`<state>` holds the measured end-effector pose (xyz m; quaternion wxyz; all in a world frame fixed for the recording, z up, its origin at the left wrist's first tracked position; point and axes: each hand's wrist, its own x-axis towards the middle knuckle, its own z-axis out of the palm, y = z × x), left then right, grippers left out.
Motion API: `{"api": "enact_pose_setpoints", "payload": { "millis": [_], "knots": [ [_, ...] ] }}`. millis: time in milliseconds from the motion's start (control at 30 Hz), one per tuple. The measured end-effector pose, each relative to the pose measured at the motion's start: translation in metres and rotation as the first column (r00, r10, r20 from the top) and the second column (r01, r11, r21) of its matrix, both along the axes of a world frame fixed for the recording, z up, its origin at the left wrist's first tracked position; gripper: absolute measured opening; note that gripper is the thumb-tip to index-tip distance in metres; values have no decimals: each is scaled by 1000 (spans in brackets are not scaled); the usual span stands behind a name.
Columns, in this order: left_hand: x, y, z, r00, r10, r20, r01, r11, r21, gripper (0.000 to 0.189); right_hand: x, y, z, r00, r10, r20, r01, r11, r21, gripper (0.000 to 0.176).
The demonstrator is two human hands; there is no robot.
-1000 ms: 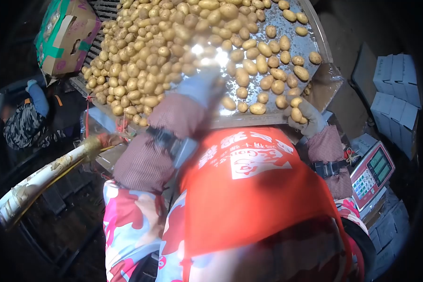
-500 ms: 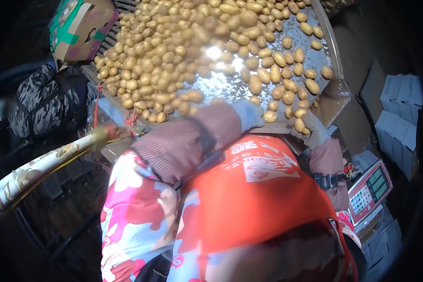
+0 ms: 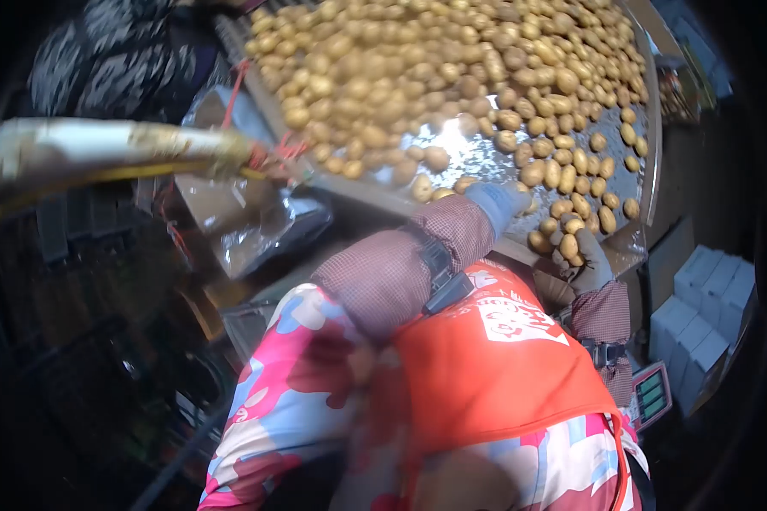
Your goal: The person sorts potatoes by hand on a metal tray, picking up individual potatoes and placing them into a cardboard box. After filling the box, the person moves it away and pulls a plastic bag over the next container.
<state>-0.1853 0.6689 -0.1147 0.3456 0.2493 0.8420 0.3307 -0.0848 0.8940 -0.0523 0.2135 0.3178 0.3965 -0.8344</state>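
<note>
A large heap of potatoes (image 3: 435, 72) covers much of a worn metal tray (image 3: 618, 128). My left hand (image 3: 501, 207), in a blue-grey glove, is low over the tray's near edge, with a potato right at its fingertips. Its fingers are mostly hidden behind the back of the glove. To its right, my right hand (image 3: 591, 262), gloved too, is closed around several potatoes (image 3: 568, 246) just at the tray's near right corner. Loose potatoes lie on the metal close by both hands.
A white pole (image 3: 111, 149) with peeling wrap juts in from the left, tied with red cord (image 3: 290, 146). Below it hangs clear plastic sheeting (image 3: 268, 234). White boxes (image 3: 699, 315) are stacked at right, near a scale (image 3: 652, 394). A camouflage-patterned bundle (image 3: 119, 60) is at upper left.
The view has swung left, so the tray appears farther right. My left hand has moved toward my right hand along the near edge. The right hand still holds potatoes.
</note>
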Motion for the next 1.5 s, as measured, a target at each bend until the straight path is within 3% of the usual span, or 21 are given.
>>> {"api": "enact_pose_setpoints", "payload": {
  "millis": [100,167,200,233,300,400,467,500,633,700,767,867,933,967,1033,1067,1167,1300,1367,1400,1500],
  "knots": [
    [22,-44,13,963,142,-229,-130,989,66,30,-26,-23,9,987,151,-62,-155,986,-62,46],
    [43,-68,29,766,564,308,-640,717,276,24,-41,-49,22,965,243,-99,-245,969,-13,46],
    [52,-84,35,534,624,570,-838,478,262,21,-46,-67,30,965,260,-38,-258,964,61,46],
    [58,-111,32,374,488,789,-895,414,167,24,-52,-85,38,961,276,22,-276,952,132,46],
    [85,-156,22,323,480,816,-930,321,179,25,-72,-103,18,831,553,-56,-532,820,213,47],
    [153,-224,34,160,517,841,-987,70,144,25,-84,-188,22,624,768,-144,-773,633,24,48],
    [203,-252,28,6,510,860,-984,-149,95,24,-87,-239,14,350,900,-260,-904,397,157,49],
    [257,-279,88,-118,461,880,-957,-289,23,23,-64,-281,63,252,944,-212,-965,261,18,47],
    [374,-337,99,-430,464,774,-787,-613,-69,14,-30,-419,104,-263,939,-222,-940,-301,-159,43],
    [425,-366,89,-787,174,592,-365,-905,-219,33,17,-491,115,-448,880,-160,-869,-470,-156,38],
    [454,-392,100,-784,103,613,-222,-967,-122,44,56,-525,105,-492,844,-214,-853,-516,-72,37],
    [476,-435,98,-957,-42,286,-23,-975,-220,56,78,-539,61,-486,843,-230,-870,-443,215,34],
    [522,-444,47,-969,24,248,-75,-978,-196,55,71,-509,16,-459,856,-239,-803,-285,523,33],
    [534,-433,24,-925,106,364,-172,-973,-153,52,63,-490,-9,-435,864,-253,-730,-174,660,32],
    [460,-404,53,-863,420,282,-468,-874,-132,41,35,-440,-31,-347,901,-261,-573,16,819,31],
    [420,-391,56,-809,535,243,-578,-799,-166,38,18,-407,-23,-276,938,-208,-512,39,858,30],
    [313,-348,39,-346,849,399,-927,-374,-8,32,-28,-306,26,-59,997,-43,-392,16,920,29],
    [182,-279,71,111,830,547,-993,76,86,34,-35,-182,31,205,978,26,-177,11,984,24],
    [140,-247,82,241,756,608,-967,241,84,35,-29,-125,-1,478,874,-88,45,76,996,22],
    [126,-230,81,255,723,642,-959,272,75,36,-31,-106,0,504,863,-15,193,-95,977,26],
    [104,-197,64,296,642,707,-923,383,39,37,-44,-69,-37,603,775,189,77,-292,953,29]
  ]
}}
